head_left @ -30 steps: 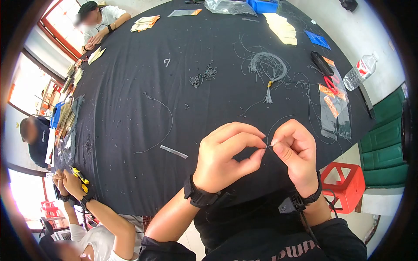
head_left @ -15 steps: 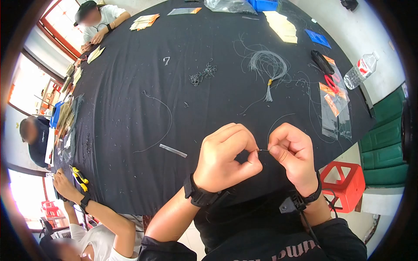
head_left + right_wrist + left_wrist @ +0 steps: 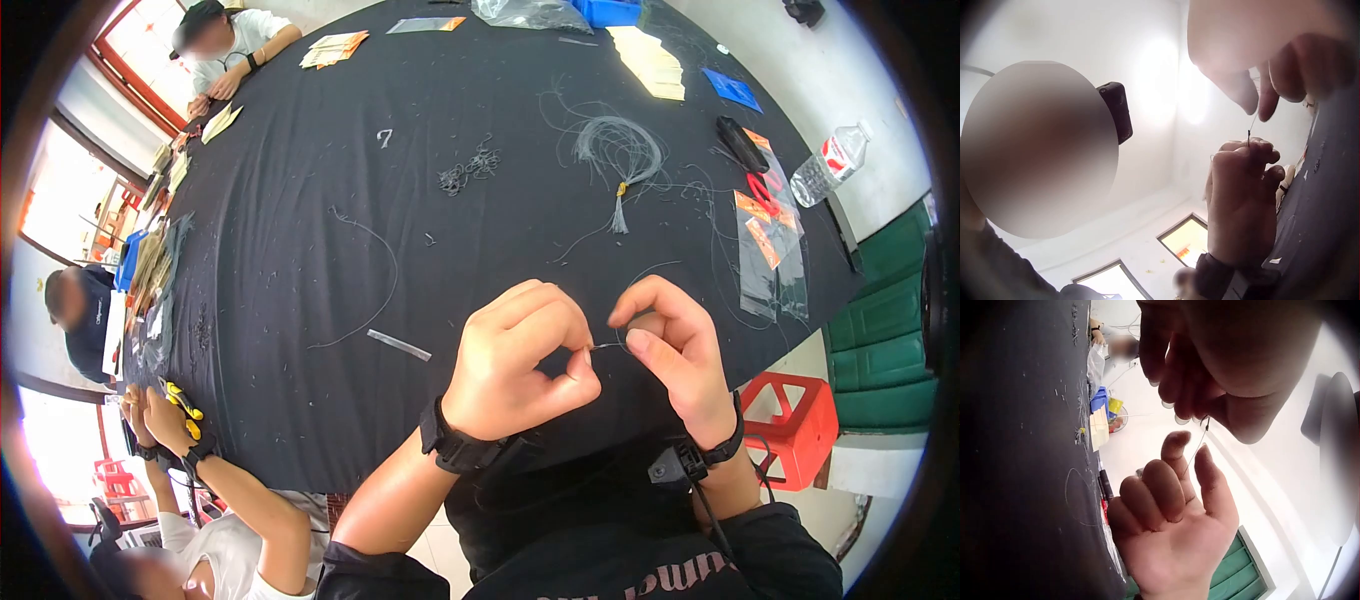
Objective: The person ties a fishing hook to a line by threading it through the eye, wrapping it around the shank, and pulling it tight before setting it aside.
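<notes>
My left hand (image 3: 525, 365) pinches a small dark fishing hook (image 3: 1207, 425) between thumb and fingertips, above the near part of the black-covered table. A thin fishing line (image 3: 1194, 453) runs from the hook's shank to my right hand (image 3: 680, 355). There the thumb and index finger stand a little apart beside the line, with the other fingers bent toward the palm. In the right wrist view the hook's shank (image 3: 1249, 136) sticks up from the left fingertips. Farther forward lie a bundle of line (image 3: 615, 150) tied in yellow and a pile of hooks (image 3: 468, 172).
On the black cloth lie a clear strip (image 3: 399, 345) and a curved loose line (image 3: 394, 270). To the right are plastic bags (image 3: 770, 270), red-handled scissors (image 3: 763, 195) and a water bottle (image 3: 830, 165). Paper cards (image 3: 648, 65) lie at the back. Other people sit around the left side.
My right thumb and index finger, earlier together on the line, have parted. The left hand has drawn slightly back with the hook, and the gap between the hands has widened a little.
</notes>
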Available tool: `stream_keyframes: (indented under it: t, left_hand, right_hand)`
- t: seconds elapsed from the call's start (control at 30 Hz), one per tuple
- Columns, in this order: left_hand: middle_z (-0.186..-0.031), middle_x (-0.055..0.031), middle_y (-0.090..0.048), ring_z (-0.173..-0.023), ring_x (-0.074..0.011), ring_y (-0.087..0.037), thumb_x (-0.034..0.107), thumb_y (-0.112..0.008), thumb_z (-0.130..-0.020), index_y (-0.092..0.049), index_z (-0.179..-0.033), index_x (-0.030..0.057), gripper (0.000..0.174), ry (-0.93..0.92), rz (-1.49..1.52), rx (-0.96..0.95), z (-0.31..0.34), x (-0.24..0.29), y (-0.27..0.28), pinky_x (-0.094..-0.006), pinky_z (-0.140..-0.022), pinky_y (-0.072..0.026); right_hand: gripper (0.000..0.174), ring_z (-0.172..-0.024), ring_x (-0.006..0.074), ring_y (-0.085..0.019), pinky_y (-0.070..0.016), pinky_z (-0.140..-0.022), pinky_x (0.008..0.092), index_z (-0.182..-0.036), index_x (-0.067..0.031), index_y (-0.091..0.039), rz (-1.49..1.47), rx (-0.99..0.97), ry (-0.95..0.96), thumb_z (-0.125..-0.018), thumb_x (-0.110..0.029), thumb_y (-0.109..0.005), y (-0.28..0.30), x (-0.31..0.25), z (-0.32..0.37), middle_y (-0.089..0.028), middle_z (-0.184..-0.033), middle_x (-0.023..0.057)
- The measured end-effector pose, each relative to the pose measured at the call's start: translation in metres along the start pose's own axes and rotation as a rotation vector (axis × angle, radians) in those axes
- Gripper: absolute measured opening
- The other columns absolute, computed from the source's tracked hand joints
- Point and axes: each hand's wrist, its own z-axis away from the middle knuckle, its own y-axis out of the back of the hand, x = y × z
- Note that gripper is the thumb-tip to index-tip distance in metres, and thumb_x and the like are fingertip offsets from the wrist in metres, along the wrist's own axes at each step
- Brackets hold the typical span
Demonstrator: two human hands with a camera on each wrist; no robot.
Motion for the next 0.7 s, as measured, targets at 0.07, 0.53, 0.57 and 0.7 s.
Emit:
stream_keyframes:
  t: [0.07,0.53,0.57,0.7]
  left_hand:
    - [-0.073,-0.0051,-0.066,-0.067,-0.0219,-0.063,-0.003,-0.066,-0.059,-0.059,-0.069,0.0051,0.015,-0.007,-0.021,-0.006,-0.0001,0.0009,-0.0006,-0.0309,-0.062,-0.0498]
    - [-0.076,-0.0050,-0.067,-0.068,-0.0219,-0.064,-0.005,-0.068,-0.059,-0.061,-0.070,0.0059,0.018,-0.030,-0.053,-0.028,-0.0008,0.0000,-0.0018,-0.0306,-0.061,-0.0503]
    - [-0.076,-0.0051,-0.067,-0.068,-0.0221,-0.064,-0.005,-0.068,-0.059,-0.061,-0.071,0.0058,0.018,-0.033,-0.049,-0.026,-0.0010,0.0003,-0.0018,-0.0308,-0.061,-0.0504]
    - [-0.078,-0.0064,-0.067,-0.071,-0.0220,-0.065,-0.002,-0.068,-0.064,-0.064,-0.076,0.0041,0.014,-0.018,-0.021,-0.029,-0.0011,-0.0020,-0.0012,-0.0310,-0.065,-0.0506]
  right_hand:
    - [0.008,-0.054,-0.0027,-0.030,-0.0221,-0.052,0.0189,-0.097,-0.0011,-0.062,0.030,-0.016,-0.027,-0.091,-0.005,-0.065,0.0015,-0.0014,0.0009,-0.040,-0.061,-0.0116]
    - [0.010,-0.052,-0.0024,-0.028,-0.0216,-0.050,0.0195,-0.094,0.0013,-0.070,0.131,-0.014,-0.026,-0.087,-0.006,-0.069,0.0060,0.0032,0.0004,-0.039,-0.056,-0.0118]
    - [0.010,-0.052,-0.0024,-0.028,-0.0218,-0.050,0.0195,-0.094,0.0012,-0.070,0.141,-0.021,-0.025,-0.087,-0.006,-0.069,0.0065,0.0027,0.0004,-0.039,-0.056,-0.0117]
    - [0.009,-0.051,-0.0025,-0.029,-0.0225,-0.050,0.0191,-0.093,0.0008,-0.071,0.162,-0.004,0.012,-0.086,-0.005,-0.070,0.0064,0.0028,0.0011,-0.039,-0.055,-0.0115]
